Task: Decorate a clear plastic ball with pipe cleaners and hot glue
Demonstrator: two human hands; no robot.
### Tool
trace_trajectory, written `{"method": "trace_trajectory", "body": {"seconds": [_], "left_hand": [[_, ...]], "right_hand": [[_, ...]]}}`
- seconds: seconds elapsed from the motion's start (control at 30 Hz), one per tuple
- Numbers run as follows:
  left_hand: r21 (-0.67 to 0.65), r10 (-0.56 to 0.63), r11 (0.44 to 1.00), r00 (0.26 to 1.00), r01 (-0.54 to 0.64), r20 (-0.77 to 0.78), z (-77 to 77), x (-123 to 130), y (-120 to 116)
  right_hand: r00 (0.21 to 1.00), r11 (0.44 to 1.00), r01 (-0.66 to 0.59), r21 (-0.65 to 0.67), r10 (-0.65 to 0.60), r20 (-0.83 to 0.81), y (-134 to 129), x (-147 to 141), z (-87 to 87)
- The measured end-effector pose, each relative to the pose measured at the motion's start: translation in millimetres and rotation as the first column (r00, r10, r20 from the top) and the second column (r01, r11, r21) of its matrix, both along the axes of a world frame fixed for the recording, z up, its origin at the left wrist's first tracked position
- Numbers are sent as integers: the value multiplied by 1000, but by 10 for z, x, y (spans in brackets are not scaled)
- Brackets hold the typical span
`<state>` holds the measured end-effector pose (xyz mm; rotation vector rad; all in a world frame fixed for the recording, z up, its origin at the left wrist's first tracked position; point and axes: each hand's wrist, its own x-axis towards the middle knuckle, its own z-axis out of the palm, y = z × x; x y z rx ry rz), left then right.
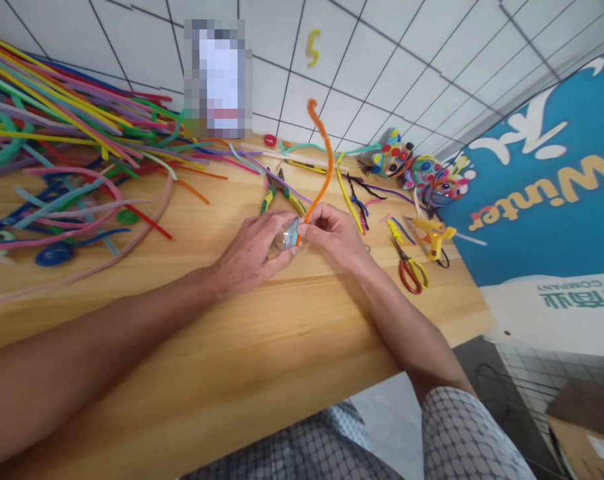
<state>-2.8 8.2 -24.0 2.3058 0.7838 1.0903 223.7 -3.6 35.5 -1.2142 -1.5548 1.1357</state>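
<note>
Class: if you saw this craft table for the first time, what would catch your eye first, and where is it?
Probably the bright orange pipe cleaner, curving up from the right hand beside a clear rounded piece in the left hand. Next, the multicoloured heap of pipe cleaners at the picture's left, then the blue panel reading "Winter" at the far right.

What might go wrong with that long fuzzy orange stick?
Maybe two things. The orange fuzzy stick stands up from the right hand's pinch with its top end loose, so it might wobble or get bent. And the pliers lie just beyond the left hand, which holds a clear rounded piece, so a careless reach forward might bump them.
</note>
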Motion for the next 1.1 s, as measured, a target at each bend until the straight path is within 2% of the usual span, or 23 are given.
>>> {"method": "trace_trajectory", "body": {"seconds": [0.4, 0.6, 0.87, 1.1], "left_hand": [[-27, 54, 998, 998, -55, -17, -8, -2, -5], [-38, 19, 999, 1000, -18, 18, -24, -25, -4], [-43, 12, 999, 996, -16, -84, 21, -117, -28], [-85, -1, 996, 991, -10, -130, 104, -156, -94]], "right_hand": [[999, 1000, -14, -12, 14, -35, -2, 9, -1], [1000, 1000, -6, 21, 6, -7, -10, -41, 36], [998, 999, -42, 10, 42, -56, 3, -64, -10], [990, 995, -45, -93, 32, -138, 32, -67, -103]]}}
